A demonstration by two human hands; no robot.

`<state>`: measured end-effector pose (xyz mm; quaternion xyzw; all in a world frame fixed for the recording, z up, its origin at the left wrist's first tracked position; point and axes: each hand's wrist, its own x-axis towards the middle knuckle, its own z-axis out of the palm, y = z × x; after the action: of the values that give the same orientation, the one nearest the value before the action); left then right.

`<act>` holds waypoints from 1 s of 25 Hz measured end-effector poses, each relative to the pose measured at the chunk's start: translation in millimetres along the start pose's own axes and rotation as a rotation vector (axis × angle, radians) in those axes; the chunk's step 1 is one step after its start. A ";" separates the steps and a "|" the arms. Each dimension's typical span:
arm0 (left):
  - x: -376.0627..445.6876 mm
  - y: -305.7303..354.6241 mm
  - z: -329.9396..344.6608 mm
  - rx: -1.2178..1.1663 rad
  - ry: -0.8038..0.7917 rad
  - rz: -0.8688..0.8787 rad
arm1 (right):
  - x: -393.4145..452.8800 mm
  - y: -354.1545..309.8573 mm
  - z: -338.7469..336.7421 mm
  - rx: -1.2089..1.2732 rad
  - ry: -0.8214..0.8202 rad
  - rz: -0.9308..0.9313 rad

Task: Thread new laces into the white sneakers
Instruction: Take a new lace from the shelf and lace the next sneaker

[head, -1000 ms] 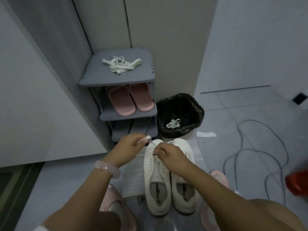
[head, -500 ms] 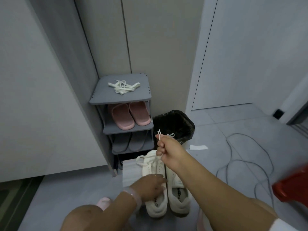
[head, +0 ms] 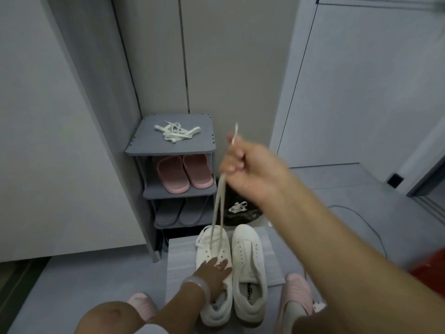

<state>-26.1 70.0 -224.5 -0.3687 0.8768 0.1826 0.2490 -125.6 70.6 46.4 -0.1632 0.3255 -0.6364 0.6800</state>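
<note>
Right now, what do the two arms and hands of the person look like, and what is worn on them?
Both forearms are bare, with no sleeves over them. The left hand has a pale pink translucent bangle round the wrist and a thin ring on one finger. The right hand wears nothing that shows.

Views: one, head-worn, wide-angle.
Position: above the white sneakers on the floor.
Facing: forward and down, toward the grey shoe rack in the corner.
Distance: sneakers close below, rack just beyond.
</note>
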 end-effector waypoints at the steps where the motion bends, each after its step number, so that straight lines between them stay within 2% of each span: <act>1: -1.1 -0.3 -1.4 -0.018 0.011 0.003 | -2.9 -10.8 10.1 0.016 -0.038 -0.031; 3: -6.5 -2.6 -9.5 -0.125 0.049 0.019 | -5.8 -13.8 11.7 -0.011 -0.055 -0.036; 7: -14.5 -20.6 -34.9 -0.287 0.271 -0.026 | -2.6 13.1 -15.4 -0.006 0.054 0.057; 8: -16.3 -22.4 -38.4 -0.284 0.252 -0.032 | -1.4 13.4 -16.9 -0.001 0.071 0.068; 11: -12.9 -18.4 -36.8 -0.205 0.016 -0.043 | -5.0 3.5 0.6 0.014 0.040 0.053; 13: -6.5 -12.8 -34.0 -0.153 -0.073 -0.087 | -9.9 -5.7 16.1 0.006 0.015 0.015; 16: -1.2 -5.8 -24.8 -0.098 -0.123 -0.134 | -17.8 -26.2 33.1 0.078 -0.019 -0.055; 19: -1.9 -0.1 -20.1 -0.163 -0.139 -0.202 | -29.0 -59.9 47.0 0.186 -0.093 -0.185; 20: -2.5 -0.8 -21.2 -0.218 -0.113 -0.193 | -33.4 -67.8 49.8 0.193 -0.103 -0.221; 22: -8.2 -3.8 -31.0 -0.504 0.023 -0.174 | -39.4 -69.7 47.7 0.182 -0.105 -0.233; 25: -14.8 -17.8 -52.6 -0.802 0.485 -0.250 | -34.5 -51.0 33.2 0.196 -0.085 -0.174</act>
<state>-19.9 40.0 -175.9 -0.5701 0.7190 0.3836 -0.1043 -141.9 90.8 111.4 -0.1505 0.2172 -0.7141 0.6483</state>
